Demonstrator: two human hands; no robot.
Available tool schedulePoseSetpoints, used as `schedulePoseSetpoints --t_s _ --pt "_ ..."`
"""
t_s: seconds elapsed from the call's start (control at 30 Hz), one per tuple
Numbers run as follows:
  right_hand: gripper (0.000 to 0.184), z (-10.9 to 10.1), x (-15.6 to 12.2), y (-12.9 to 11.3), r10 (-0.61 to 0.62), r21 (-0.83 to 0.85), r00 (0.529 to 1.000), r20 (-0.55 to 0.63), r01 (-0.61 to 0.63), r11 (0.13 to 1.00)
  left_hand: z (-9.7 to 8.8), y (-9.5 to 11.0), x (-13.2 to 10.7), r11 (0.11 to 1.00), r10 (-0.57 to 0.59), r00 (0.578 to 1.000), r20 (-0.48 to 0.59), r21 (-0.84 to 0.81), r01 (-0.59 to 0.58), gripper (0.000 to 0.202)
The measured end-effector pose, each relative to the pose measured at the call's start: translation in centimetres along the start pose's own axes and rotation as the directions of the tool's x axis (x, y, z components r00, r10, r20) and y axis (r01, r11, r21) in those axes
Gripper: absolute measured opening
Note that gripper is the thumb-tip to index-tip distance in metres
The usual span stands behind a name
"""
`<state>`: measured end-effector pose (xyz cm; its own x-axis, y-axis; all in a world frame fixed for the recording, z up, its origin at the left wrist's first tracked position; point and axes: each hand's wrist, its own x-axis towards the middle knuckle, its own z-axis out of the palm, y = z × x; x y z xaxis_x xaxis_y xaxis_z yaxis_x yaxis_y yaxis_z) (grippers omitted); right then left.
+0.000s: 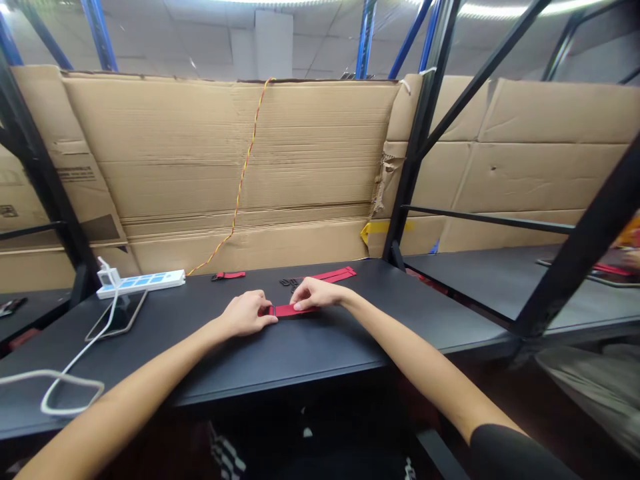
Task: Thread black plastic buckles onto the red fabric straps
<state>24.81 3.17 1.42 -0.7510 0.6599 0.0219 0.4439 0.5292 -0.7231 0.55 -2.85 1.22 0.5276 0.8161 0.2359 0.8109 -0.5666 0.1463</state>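
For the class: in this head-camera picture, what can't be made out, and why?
Head view throughout:
Red strap: parts hidden beneath the left hand and right hand.
Small dark pieces: too small to identify.
Another person's hand: cut off by the right edge.

Wide strap [295, 310]: showing a saturated red, its left end turning black.
Rear strap [334, 273]: showing the same red, plain along its length.
Short strap [228, 275]: showing red in the middle and black at both ends.
Buckles [289, 283]: showing a dark black.
Tabletop [200, 360]: showing a matte black.
Power strip [140, 283]: showing white with light blue switches.
Twisted wire [243, 173]: showing yellow and red in a spiral.
Cardboard sheets [200, 133]: showing plain tan, with a yellow tape strip [380, 230] crossing at the lower right.
Shelf uprights [99, 33]: showing a vivid blue.
Cloth [227, 453]: showing a black-and-white check.
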Motion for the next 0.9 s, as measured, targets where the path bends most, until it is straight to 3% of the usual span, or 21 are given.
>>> schedulePoseSetpoints --t_s 0.2,0.37,0.5,0.67,0.9 --pt "0.032 -5.3 -3.3 3.4 0.203 0.026 0.979 0.004 -0.203 0.979 -0.1 -1.4 0.2 0.996 -0.085 0.996 -0.013 -0.02 0.084 0.028" --pt "0.023 -8.6 -5.7 7.5 0.385 -0.081 0.915 -0.12 -0.395 0.915 0.8 -2.1 0.6 0.997 -0.064 0.997 -0.033 -0.036 0.063 0.032" --pt "0.018 -9.4 -5.6 10.1 0.381 -0.149 0.885 -0.269 -0.429 0.891 2.1 -0.5 1.8 0.999 -0.027 0.999 -0.027 -0.04 0.026 0.036" --pt "0.022 -9.2 -5.2 11.9 0.362 -0.214 0.776 -0.516 -0.526 0.823 3.9 2.7 4.7 0.997 -0.037 0.999 -0.025 -0.071 0.035 0.038" --pt "0.037 -9.5 -5.3 13.2 0.31 -0.263 0.703 -0.64 -0.579 0.771 5.6 4.2 8.0 0.988 -0.126 0.99 -0.069 -0.096 0.119 0.04"
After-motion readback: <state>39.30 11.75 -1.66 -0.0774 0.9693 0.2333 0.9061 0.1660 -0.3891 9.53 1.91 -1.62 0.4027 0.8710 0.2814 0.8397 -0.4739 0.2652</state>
